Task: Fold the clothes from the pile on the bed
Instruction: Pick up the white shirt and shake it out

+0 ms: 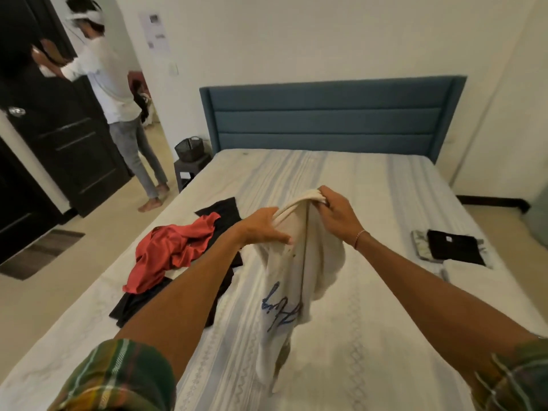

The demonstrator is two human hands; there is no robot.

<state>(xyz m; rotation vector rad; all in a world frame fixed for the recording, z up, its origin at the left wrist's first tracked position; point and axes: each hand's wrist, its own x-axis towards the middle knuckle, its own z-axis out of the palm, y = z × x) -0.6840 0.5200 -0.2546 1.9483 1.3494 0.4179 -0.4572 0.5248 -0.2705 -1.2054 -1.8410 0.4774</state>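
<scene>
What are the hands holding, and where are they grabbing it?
Both hands hold the white shirt by its bunched top edge: the left hand lower on it, the right hand at the top.

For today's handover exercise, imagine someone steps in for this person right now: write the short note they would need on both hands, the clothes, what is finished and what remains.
Left hand: grips the bunched top edge of the cream shirt.
Right hand: grips the same edge further along; the shirt hangs above the bed, its lower end reaching the mattress.
Pile: red garment lying on black clothes, on the bed's left side.
Done: a folded black garment on the right, on top of a patterned item; something white lies beside them.
Left: fold the cream shirt, then the red and black clothes.
</scene>
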